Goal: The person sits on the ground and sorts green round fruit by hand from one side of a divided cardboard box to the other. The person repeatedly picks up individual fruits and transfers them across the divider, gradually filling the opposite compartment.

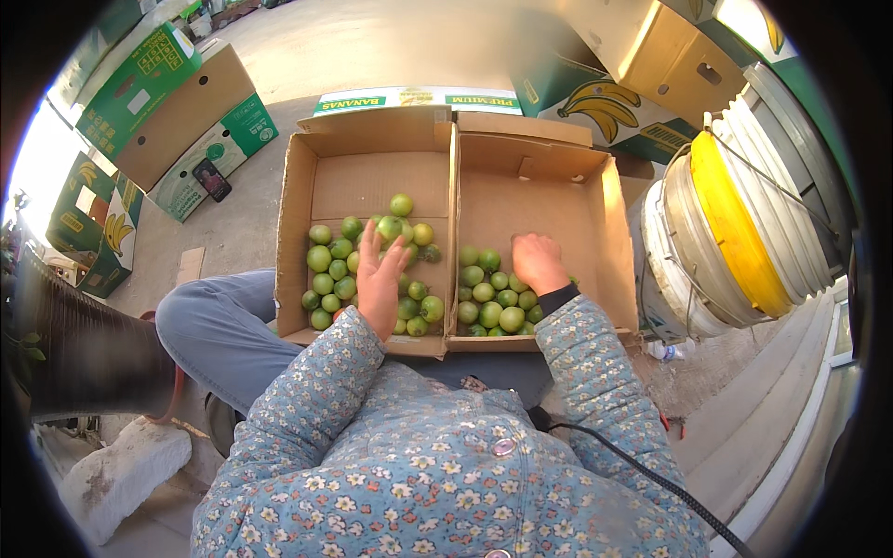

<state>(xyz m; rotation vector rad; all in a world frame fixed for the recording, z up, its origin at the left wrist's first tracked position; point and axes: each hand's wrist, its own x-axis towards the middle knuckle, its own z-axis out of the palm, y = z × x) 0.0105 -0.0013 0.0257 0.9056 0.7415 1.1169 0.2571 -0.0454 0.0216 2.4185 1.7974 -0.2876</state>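
Two open cardboard boxes stand side by side before me. The left box [380, 178] holds many green tomatoes [319, 259], loosely spread over its near part and middle. My left hand [378, 282] is above them, fingers apart, with nothing visible in it. A bit of something red [339, 314] shows beside that sleeve. Inside the right box [579, 202], more green tomatoes [511, 319] are gathered at the near left. My right hand [538, 261] hangs at their far right edge with its fingers curled under; whether it holds anything is hidden.
Stacked white and yellow buckets [739, 223] stand close on my right. Banana cartons [596, 104] lie beyond the boxes, and more cartons [188, 111] are stacked at the far left. A phone [211, 181] leans there. A pale stone block [129, 474] lies at lower left.
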